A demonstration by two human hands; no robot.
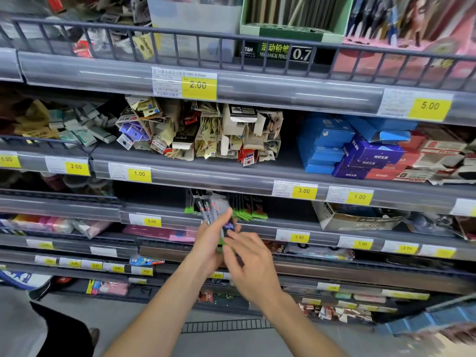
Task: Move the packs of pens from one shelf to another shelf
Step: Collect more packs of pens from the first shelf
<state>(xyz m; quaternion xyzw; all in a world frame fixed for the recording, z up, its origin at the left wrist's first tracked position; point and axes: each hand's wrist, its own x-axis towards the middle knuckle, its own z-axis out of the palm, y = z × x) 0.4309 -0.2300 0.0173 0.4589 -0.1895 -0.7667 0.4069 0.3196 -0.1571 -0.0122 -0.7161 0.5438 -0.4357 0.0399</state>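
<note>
Packs of pens point(217, 215) are in hand, lifted clear in front of the third shelf point(231, 222), so the step in progress reads as the pick-up or gathering stage; no pack is placed anywhere new yet.

Left hand point(210, 238) grips the bundle from the 9 o'clock side, thumb laid up across its face and fingers curled behind. Right hand point(247, 261) comes in from 4 o'clock, fingers bent narrow, tips touching the lower green edge of the bundle; motion blur prevents saying whether it pinches or merely steadies.

More packs with green bases point(248, 212) stand on the same shelf, just beside the held bundle at 3 o'clock.

Judgement: the next move calls for squaring the bundle between both hands, then carrying it to the receiving shelf. Which shelf that is cannot be told. The bare stretch of the second shelf point(286, 161), at 1 o'clock from the hands, offers room. Loose packs could slip out if the grip is uneven.
</note>
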